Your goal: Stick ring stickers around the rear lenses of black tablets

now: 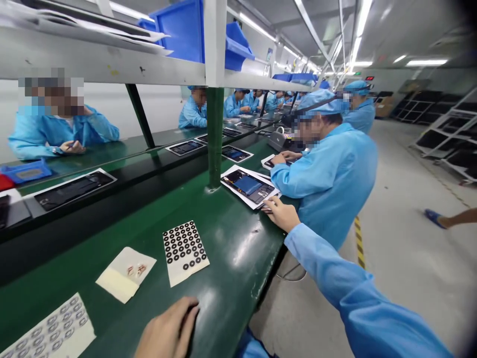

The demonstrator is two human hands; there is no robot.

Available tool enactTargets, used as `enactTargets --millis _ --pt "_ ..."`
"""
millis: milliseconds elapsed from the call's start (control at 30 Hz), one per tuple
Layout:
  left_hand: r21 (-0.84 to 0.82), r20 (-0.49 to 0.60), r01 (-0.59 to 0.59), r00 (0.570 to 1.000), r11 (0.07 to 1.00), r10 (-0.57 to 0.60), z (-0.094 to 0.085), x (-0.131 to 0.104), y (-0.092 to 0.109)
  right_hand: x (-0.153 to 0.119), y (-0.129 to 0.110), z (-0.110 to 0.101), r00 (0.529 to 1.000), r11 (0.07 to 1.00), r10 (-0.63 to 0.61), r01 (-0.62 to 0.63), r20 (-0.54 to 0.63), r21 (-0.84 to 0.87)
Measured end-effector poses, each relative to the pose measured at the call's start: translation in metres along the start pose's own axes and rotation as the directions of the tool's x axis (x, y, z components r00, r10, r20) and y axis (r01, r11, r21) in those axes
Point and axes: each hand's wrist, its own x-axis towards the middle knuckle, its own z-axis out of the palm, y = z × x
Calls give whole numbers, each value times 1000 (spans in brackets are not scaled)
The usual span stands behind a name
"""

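Note:
My right hand (282,214) reaches out to the near corner of an opened tablet (248,185) with a blue battery, lying on white sheets. Its fingers are closed at the tablet's edge. Low in the view, my left hand (167,328) lies on the green bench (227,238), fingers loosely bent, nothing seen in them. Beyond it are a sheet of black ring stickers (185,251) and a pale paper (124,278) bearing small copper-coloured pieces. A sheet of clear-looking round stickers (52,330) is at the lower left.
A green post (215,139) rises from the bench under a white shelf (112,64) with blue bins (179,30). More tablets (76,189) lie on a dark strip (149,171) behind. A co-worker in blue (331,154) sits close on the right; others sit across and farther along.

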Motion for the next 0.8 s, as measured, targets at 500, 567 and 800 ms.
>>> enactTargets --millis 500,567,800 --pt "-778 200 380 905 501 -376 116 206 84 48 48 -3 984 989 -147 148 -100 2" --pt "-813 206 380 897 442 -392 132 249 96 51 49 0 981 990 -140 143 -131 16" --pt "-804 277 467 842 368 -462 156 359 113 59 41 11 951 994 -75 97 -300 59"
